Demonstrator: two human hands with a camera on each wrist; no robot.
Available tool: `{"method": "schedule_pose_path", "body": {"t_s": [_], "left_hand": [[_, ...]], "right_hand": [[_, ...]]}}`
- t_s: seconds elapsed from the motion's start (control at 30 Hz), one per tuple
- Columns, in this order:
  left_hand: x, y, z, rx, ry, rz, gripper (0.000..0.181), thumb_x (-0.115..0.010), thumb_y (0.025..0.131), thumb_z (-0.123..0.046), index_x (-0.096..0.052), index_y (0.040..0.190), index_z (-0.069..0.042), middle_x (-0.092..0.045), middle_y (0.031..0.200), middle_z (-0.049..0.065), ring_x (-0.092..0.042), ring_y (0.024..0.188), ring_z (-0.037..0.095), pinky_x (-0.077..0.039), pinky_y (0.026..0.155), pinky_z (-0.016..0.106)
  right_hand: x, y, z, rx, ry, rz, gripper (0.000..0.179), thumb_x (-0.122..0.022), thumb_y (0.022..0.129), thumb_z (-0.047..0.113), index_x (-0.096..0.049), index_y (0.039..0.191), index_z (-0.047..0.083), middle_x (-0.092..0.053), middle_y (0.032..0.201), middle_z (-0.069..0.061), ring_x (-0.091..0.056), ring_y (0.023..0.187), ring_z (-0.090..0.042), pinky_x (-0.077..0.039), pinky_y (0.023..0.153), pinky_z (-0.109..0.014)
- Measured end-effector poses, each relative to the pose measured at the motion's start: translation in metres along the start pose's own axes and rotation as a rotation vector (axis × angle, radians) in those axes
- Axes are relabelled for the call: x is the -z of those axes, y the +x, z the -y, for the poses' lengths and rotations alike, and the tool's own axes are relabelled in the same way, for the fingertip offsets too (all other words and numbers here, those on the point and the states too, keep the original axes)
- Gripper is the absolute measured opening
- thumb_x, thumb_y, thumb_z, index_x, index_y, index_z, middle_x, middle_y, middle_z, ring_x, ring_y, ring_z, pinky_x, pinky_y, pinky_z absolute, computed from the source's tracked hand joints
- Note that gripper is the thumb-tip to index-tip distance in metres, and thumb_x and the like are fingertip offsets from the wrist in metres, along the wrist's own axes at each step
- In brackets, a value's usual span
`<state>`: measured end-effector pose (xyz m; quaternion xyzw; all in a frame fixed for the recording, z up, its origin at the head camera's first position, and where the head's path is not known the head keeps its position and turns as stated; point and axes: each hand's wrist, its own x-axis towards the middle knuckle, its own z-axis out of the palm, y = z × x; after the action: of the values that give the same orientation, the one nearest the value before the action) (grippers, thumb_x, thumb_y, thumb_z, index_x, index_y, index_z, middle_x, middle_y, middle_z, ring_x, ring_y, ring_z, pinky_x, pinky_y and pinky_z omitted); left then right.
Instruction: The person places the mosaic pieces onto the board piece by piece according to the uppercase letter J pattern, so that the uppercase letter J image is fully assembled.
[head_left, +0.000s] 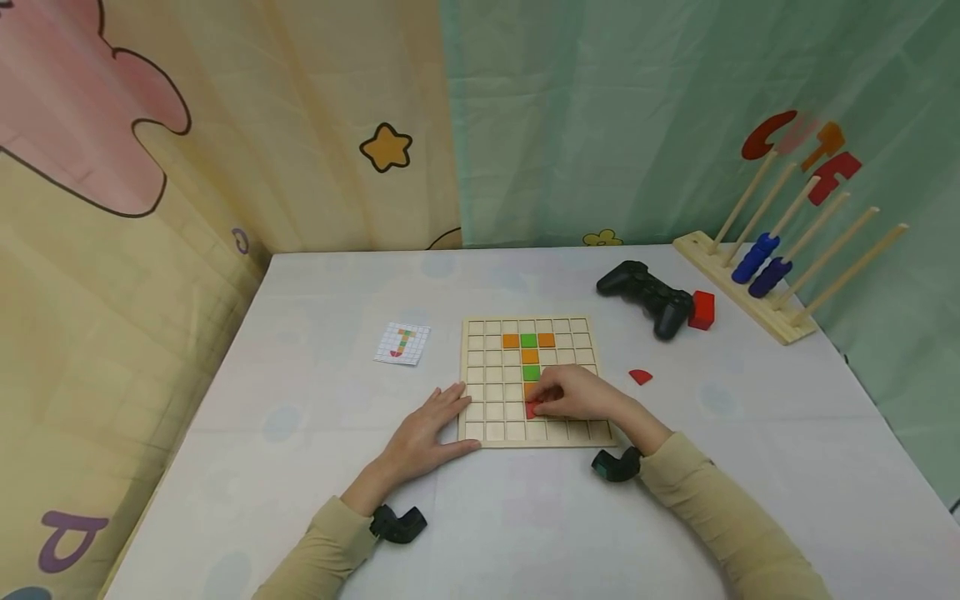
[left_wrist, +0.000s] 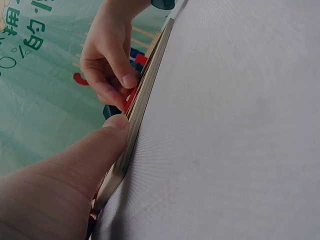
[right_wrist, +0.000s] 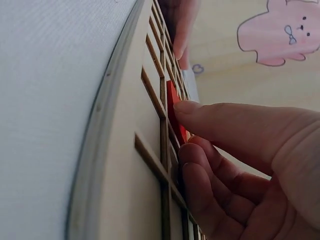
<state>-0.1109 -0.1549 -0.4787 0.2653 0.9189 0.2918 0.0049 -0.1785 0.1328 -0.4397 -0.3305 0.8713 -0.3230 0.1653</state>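
A wooden grid board [head_left: 491, 342] lies on the white table. Orange and green square tiles form a T shape in its cells, from a top row with a green tile [head_left: 528, 340] down through another green tile [head_left: 531, 373]. Below that column, my right hand [head_left: 576, 393] pinches a red piece [right_wrist: 174, 112] between thumb and fingers, low against the grid. The fingers partly cover the piece in the head view. My left hand [head_left: 429, 437] rests at the board's left edge, fingers straight and thumb by the near corner.
Left of the board lies a small card [head_left: 402, 344] printed with a coloured pattern. To the right are a red wedge [head_left: 641, 377], a black game controller [head_left: 647, 293], a red block [head_left: 702, 310] and a wooden peg stand [head_left: 780, 321] with blue pieces.
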Motion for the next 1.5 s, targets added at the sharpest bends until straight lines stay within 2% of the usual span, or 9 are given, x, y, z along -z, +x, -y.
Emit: {"method": "schedule_pose_path", "body": {"t_s": [0.13,0.23,0.37,0.53,0.7,0.87,1.07,1.3,1.5], "left_hand": [[0.001,0.000,-0.001,0.005,-0.002,0.003,0.073,-0.067,0.083,-0.050,-0.048,0.136,-0.004,-0.034,0.149,0.007,-0.027,0.138,0.017,-0.017,0.116,0.029],[0.001,0.000,-0.001,0.008,-0.002,0.007,0.073,-0.067,0.083,-0.049,-0.048,0.136,-0.003,-0.034,0.149,0.008,-0.027,0.138,0.017,-0.017,0.116,0.028],[0.001,0.000,0.000,0.005,-0.004,-0.001,0.073,-0.067,0.083,-0.049,-0.049,0.136,-0.003,-0.034,0.149,0.008,-0.027,0.138,0.018,-0.017,0.116,0.029],[0.001,-0.001,0.001,0.003,0.004,-0.006,0.073,-0.066,0.082,-0.051,-0.050,0.135,-0.004,-0.035,0.148,0.007,-0.027,0.138,0.017,-0.018,0.116,0.028],[0.000,-0.001,0.001,-0.006,0.001,-0.015,0.073,-0.066,0.082,-0.052,-0.050,0.135,-0.003,-0.036,0.148,0.008,-0.029,0.138,0.019,-0.019,0.116,0.030],[-0.001,-0.001,0.002,0.005,0.006,-0.005,0.074,-0.066,0.082,-0.052,-0.049,0.136,-0.004,-0.035,0.149,0.007,-0.027,0.138,0.017,-0.018,0.116,0.029],[0.000,-0.001,0.001,0.004,0.000,0.000,0.073,-0.067,0.082,-0.049,-0.049,0.136,-0.003,-0.034,0.149,0.008,-0.028,0.138,0.017,-0.018,0.116,0.030],[0.000,-0.001,0.001,0.011,-0.001,0.007,0.073,-0.068,0.082,-0.048,-0.049,0.136,-0.003,-0.034,0.149,0.007,-0.027,0.138,0.017,-0.017,0.116,0.029],[-0.001,0.000,0.000,0.007,-0.007,0.002,0.073,-0.068,0.082,-0.048,-0.049,0.136,-0.003,-0.034,0.149,0.007,-0.027,0.138,0.018,-0.018,0.116,0.030]], "right_hand": [[0.000,-0.003,-0.002,0.025,-0.020,-0.016,0.017,-0.073,0.083,0.019,-0.074,0.099,0.014,-0.059,0.080,0.012,-0.052,0.072,-0.007,-0.049,0.063,-0.022],[0.004,-0.009,-0.007,0.021,0.036,-0.036,0.020,-0.073,0.083,0.018,-0.073,0.103,0.014,-0.060,0.083,0.010,-0.053,0.074,-0.009,-0.051,0.065,-0.022],[0.018,-0.024,-0.019,-0.029,0.127,-0.091,0.025,-0.073,0.083,0.017,-0.070,0.107,0.010,-0.063,0.089,0.004,-0.056,0.078,-0.012,-0.053,0.069,-0.024],[0.035,-0.045,-0.036,-0.105,0.174,-0.190,0.027,-0.073,0.083,0.017,-0.068,0.107,0.006,-0.065,0.091,0.000,-0.057,0.080,-0.014,-0.052,0.070,-0.022],[0.043,-0.062,-0.052,-0.134,0.181,-0.294,0.028,-0.074,0.082,0.019,-0.068,0.105,0.004,-0.064,0.087,-0.002,-0.057,0.078,-0.016,-0.050,0.066,-0.021],[0.047,-0.073,-0.070,-0.185,0.161,-0.357,0.028,-0.076,0.080,0.018,-0.068,0.102,0.004,-0.063,0.084,-0.003,-0.056,0.073,-0.014,-0.050,0.060,-0.020],[0.048,-0.080,-0.083,-0.246,0.132,-0.380,0.027,-0.077,0.079,0.018,-0.068,0.101,0.004,-0.062,0.081,-0.004,-0.053,0.071,-0.017,-0.046,0.057,-0.020],[0.050,-0.087,-0.088,-0.337,0.084,-0.374,0.034,-0.078,0.078,0.023,-0.067,0.104,0.005,-0.063,0.091,-0.006,-0.050,0.075,-0.019,-0.045,0.060,-0.021],[0.054,-0.091,-0.091,-0.358,0.075,-0.376,0.036,-0.079,0.077,0.023,-0.066,0.105,0.003,-0.062,0.091,-0.009,-0.050,0.073,-0.019,-0.045,0.058,-0.022]]}}
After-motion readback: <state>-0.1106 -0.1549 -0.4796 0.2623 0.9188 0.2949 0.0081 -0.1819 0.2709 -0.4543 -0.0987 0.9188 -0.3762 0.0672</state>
